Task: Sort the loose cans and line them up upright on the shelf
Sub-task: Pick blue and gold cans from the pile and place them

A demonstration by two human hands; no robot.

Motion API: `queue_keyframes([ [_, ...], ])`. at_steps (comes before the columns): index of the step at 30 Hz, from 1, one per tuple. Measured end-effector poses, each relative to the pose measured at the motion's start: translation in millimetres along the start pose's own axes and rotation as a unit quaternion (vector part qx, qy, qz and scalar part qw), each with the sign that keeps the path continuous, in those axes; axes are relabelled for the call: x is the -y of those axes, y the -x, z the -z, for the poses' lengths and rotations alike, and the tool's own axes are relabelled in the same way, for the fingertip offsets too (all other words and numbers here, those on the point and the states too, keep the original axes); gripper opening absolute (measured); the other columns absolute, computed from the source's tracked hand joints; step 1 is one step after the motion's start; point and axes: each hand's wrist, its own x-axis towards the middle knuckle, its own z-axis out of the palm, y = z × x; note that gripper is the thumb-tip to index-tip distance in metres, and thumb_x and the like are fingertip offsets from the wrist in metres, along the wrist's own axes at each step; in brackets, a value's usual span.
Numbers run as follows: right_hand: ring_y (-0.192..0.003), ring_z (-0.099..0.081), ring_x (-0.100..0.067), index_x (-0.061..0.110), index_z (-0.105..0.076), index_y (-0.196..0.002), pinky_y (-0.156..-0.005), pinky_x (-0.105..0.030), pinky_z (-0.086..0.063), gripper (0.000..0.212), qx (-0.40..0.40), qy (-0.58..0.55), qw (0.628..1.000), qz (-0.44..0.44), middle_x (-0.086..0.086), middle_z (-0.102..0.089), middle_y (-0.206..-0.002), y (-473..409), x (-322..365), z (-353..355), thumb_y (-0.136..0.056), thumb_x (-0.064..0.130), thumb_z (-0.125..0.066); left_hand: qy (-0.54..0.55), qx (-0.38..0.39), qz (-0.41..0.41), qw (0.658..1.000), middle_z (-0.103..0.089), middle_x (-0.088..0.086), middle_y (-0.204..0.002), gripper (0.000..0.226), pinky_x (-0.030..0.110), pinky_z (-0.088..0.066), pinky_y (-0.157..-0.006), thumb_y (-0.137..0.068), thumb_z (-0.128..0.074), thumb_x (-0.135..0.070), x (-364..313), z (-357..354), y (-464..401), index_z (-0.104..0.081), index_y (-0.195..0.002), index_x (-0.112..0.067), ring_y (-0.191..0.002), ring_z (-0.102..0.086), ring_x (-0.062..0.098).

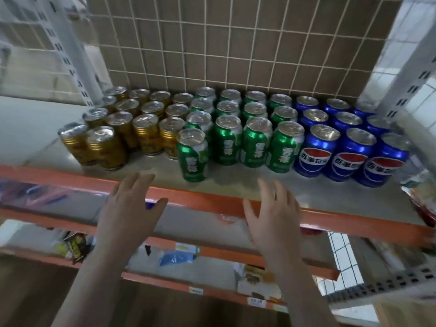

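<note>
Upright cans stand in rows on the pale shelf. Several gold cans fill the left, several green cans the middle, several blue cans the right. One green can stands a little further forward than its rows. My left hand hovers open over the orange front rail, below and left of that green can. My right hand is open too, fingers spread, in front of the green rows. Neither hand holds or touches a can.
An orange rail edges the shelf front. White slotted uprights stand at both sides, with a wire grid behind the cans. Packets lie at the shelf's right end. Lower shelves hold mixed packaged goods.
</note>
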Motion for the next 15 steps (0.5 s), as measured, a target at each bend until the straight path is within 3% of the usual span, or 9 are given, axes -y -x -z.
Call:
queue_keyframes([
  [6, -0.099, -0.060, -0.040, 0.006, -0.064, -0.111, -0.083, -0.048, -0.050, 0.046, -0.028, -0.021, 0.998, 0.055, -0.021, -0.062, -0.109, 22, 165, -50, -0.072, 0.025, -0.078, 0.020, -0.033, 0.019, 0.999, -0.046, 0.006, -0.141, 0.050, 0.044, -0.036, -0.101, -0.087, -0.063, -0.031, 155, 58, -14, -0.050, -0.134, -0.019, -0.127, -0.043, 0.028],
  [11, -0.098, -0.058, -0.037, 0.011, -0.062, -0.110, -0.081, -0.043, -0.047, 0.037, -0.004, -0.046, 0.991, 0.124, -0.015, -0.062, -0.106, 41, 308, -90, -0.078, 0.030, -0.067, 0.022, -0.083, 0.037, 0.996, -0.056, 0.012, -0.129, 0.047, 0.040, -0.038, -0.098, -0.080, -0.068, -0.022, 279, 106, -22, -0.059, -0.125, -0.012, -0.119, -0.050, 0.034],
  [15, -0.091, -0.058, -0.037, 0.011, -0.062, -0.103, -0.075, -0.041, -0.048, 0.036, 0.009, -0.057, 0.984, 0.166, -0.013, -0.062, -0.097, 45, 397, -110, -0.072, 0.028, -0.066, 0.015, -0.115, 0.071, 0.991, -0.057, 0.013, -0.126, 0.044, 0.042, -0.039, -0.098, -0.080, -0.066, -0.025, 356, 138, -35, -0.060, -0.121, -0.009, -0.117, -0.051, 0.035],
])
